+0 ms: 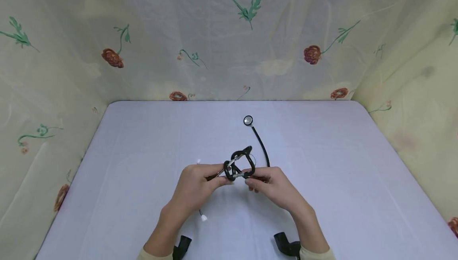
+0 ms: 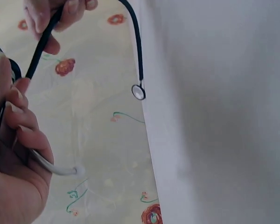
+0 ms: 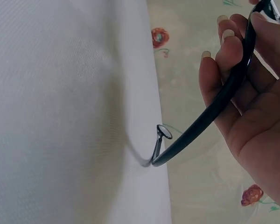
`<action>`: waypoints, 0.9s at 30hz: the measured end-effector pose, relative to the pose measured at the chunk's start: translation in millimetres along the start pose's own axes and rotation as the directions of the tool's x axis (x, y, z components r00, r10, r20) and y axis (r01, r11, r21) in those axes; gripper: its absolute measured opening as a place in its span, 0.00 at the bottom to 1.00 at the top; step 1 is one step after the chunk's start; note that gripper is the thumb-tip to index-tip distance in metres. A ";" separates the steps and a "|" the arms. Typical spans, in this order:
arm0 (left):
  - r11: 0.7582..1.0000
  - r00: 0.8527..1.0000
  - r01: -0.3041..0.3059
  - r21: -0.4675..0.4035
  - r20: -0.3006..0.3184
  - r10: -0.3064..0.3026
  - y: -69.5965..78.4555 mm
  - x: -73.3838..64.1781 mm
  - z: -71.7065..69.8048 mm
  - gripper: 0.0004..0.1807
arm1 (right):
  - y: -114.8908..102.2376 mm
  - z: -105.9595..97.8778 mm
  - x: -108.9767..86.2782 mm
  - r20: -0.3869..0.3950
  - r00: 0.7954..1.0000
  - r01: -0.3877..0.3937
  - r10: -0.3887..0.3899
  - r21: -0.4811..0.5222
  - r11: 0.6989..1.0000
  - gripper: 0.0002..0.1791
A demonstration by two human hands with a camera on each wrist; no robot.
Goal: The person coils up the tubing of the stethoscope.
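Note:
A black stethoscope [image 1: 264, 148] is held between both hands over the middle of the table. Its tubing is bunched into loops [image 1: 254, 166] around the metal ear tubes. My left hand [image 1: 195, 180] grips the ear tubes and the left side of the loops. A white eartip [image 1: 203, 218] sticks out below that hand. With thumb and fingers, my right hand [image 1: 273, 183] pinches the tubing at the loops' right side. From there the tube curves away to the round chestpiece [image 1: 248, 120]. In the right wrist view, the tube [image 3: 200, 122] crosses the right hand's fingers.
The table [image 1: 143, 140] has a pale, smooth cover. Flower-printed curtains [image 1: 150, 21] hang behind it and along both sides. Black wrist-worn pieces [image 1: 286, 245] show by both forearms at the near edge.

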State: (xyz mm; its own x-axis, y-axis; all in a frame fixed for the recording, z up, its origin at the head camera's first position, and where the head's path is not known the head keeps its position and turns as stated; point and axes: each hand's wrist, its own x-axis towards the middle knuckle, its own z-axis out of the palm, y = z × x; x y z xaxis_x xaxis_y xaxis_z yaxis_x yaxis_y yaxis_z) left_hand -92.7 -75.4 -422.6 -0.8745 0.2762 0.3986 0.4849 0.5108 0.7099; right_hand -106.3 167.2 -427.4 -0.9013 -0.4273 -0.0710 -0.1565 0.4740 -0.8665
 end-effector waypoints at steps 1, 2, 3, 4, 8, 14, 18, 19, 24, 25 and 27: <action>0.999 0.999 0.026 0.033 -0.027 -0.026 -0.7 0.7 -1.1 0.15 | 0.0 0.1 0.0 0.004 1.000 0.001 -0.001 -0.004 1.000 0.12; 0.997 0.998 0.047 0.066 -0.053 -0.043 -1.7 1.3 -2.5 0.15 | -0.2 0.2 -0.1 0.009 1.000 -0.001 0.001 -0.007 1.000 0.13; 0.993 0.995 0.068 0.094 -0.080 -0.061 -2.9 1.9 -4.0 0.16 | -0.4 0.3 -0.4 0.013 1.000 -0.004 0.004 -0.011 1.000 0.14; 0.989 0.991 0.089 0.118 -0.106 -0.077 -4.1 2.4 -5.8 0.16 | -0.9 0.4 -0.8 0.016 1.000 -0.009 0.009 -0.011 1.000 0.15; 0.970 0.977 0.169 0.178 -0.162 -0.140 -9.1 2.9 -12.3 0.13 | -3.8 0.9 -2.7 0.035 0.999 -0.009 0.010 -0.010 1.000 0.16; 0.950 0.971 0.227 0.216 -0.124 -0.204 -13.8 1.1 -13.4 0.09 | -6.2 1.7 -5.6 0.067 0.998 0.019 -0.016 -0.033 0.999 0.15; 0.941 0.966 0.253 0.225 -0.120 -0.231 -13.9 -0.2 -10.7 0.08 | -5.7 0.9 -7.3 0.061 0.998 0.032 -0.029 -0.041 0.999 0.14; 0.940 0.964 0.258 0.225 -0.119 -0.236 -14.0 -0.2 -9.9 0.07 | -5.7 0.6 -7.7 0.061 0.998 0.034 -0.031 -0.039 0.999 0.13; 0.927 0.959 0.280 0.247 -0.117 -0.259 -12.7 1.8 -5.5 0.06 | -8.4 -0.7 -8.4 0.081 0.995 0.053 -0.053 -0.003 0.999 0.12; 0.923 0.958 0.284 0.260 -0.112 -0.263 -12.8 1.5 -4.1 0.06 | -9.4 0.0 -8.6 0.094 0.994 0.054 -0.054 0.008 0.999 0.12; 0.914 0.961 0.278 0.296 -0.094 -0.262 -12.4 1.1 -0.7 0.07 | -11.2 1.3 -8.9 0.128 0.990 0.051 -0.055 0.030 0.998 0.12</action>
State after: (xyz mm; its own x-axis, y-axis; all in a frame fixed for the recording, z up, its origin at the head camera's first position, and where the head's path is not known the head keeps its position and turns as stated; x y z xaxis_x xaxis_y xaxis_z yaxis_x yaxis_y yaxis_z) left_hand -99.7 -82.0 -430.6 -0.9662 0.0549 0.2520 0.1979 0.7846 0.5876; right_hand -95.9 164.6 -417.7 -0.8321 -0.5479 -0.0861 -0.1906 0.4283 -0.8833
